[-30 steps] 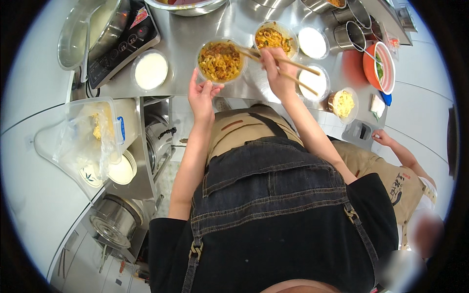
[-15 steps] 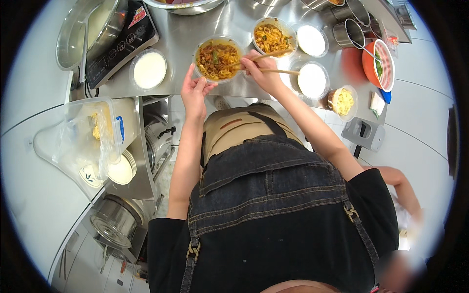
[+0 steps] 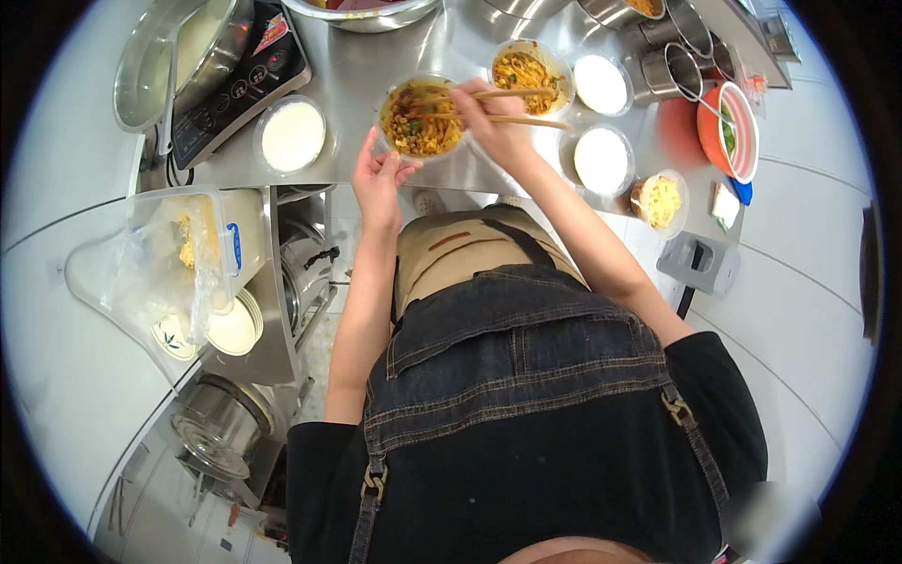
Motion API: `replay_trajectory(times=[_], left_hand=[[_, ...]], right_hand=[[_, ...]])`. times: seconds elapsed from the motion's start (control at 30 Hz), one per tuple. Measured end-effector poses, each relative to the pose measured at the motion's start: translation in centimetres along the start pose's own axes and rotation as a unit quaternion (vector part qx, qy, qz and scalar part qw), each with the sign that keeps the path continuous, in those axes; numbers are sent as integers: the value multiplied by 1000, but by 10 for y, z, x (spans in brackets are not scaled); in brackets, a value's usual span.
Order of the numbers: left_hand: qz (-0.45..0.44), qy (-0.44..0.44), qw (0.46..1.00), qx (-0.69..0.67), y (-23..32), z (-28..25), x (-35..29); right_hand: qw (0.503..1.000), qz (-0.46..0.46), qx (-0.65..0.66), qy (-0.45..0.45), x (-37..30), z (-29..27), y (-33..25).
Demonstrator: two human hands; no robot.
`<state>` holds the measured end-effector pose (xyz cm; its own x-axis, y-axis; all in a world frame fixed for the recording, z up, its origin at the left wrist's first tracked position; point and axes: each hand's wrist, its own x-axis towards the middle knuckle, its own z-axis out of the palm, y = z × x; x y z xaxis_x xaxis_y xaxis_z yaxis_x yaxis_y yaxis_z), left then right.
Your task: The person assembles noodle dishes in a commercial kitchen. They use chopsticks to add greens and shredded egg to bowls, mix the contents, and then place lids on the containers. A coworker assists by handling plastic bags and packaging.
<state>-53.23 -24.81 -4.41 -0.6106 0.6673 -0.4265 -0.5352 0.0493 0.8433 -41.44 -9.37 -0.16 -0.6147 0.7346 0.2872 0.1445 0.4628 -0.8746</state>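
A clear round bowl of sauced noodles (image 3: 425, 134) stands on the steel counter in front of me. My left hand (image 3: 381, 179) grips its near left rim, thumb and fingers at the edge. With my right hand (image 3: 493, 127), slightly blurred, I hold a pair of wooden chopsticks (image 3: 524, 119); their tips are in those noodles and their back ends point right. Just beyond, to the right, is a second bowl of noodles (image 3: 528, 75). Two round tubs with white contents, a farther tub (image 3: 601, 85) and a nearer tub (image 3: 602, 160), stand right of my right hand.
Left lie another white-filled tub (image 3: 292, 136) and an induction cooker (image 3: 235, 94) bearing a steel pot (image 3: 132, 89). At right are a cup of yellow shreds (image 3: 660, 201), steel canisters (image 3: 665, 70) and an orange basket (image 3: 742, 141). A large steel bowl (image 3: 376, 17) sits at the back.
My right hand has shifted slightly left and up, bringing the chopsticks farther over the near bowl. The noodles there lie differently. The other person's arm at lower right has left the view.
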Motion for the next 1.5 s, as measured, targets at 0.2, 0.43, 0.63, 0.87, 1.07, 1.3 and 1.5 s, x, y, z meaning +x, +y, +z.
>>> replay_trajectory(times=[0.2, 0.43, 0.63, 0.87, 1.07, 1.3, 1.5], left_hand=[[10, 23, 999, -38, -9, 7, -1], [11, 20, 999, -25, -12, 11, -5], [13, 21, 999, -35, -13, 10, -6], [4, 20, 999, -33, -12, 11, -7], [10, 37, 999, -30, -9, 6, -1], [-27, -4, 999, 20, 4, -5, 6], [-12, 17, 999, -25, 0, -10, 10]], right_hand=[[997, 0, -72, -2, -6, -35, -16], [940, 216, 235, 122, -19, 18, 19], [937, 232, 244, 96, -27, -7, 20], [969, 118, 187, 109, -16, -4, -27], [993, 91, 55, -45, -32, 6, -6], [998, 53, 21, -30, 30, -3, -17], [995, -31, -83, -49, 52, -12, 10]])
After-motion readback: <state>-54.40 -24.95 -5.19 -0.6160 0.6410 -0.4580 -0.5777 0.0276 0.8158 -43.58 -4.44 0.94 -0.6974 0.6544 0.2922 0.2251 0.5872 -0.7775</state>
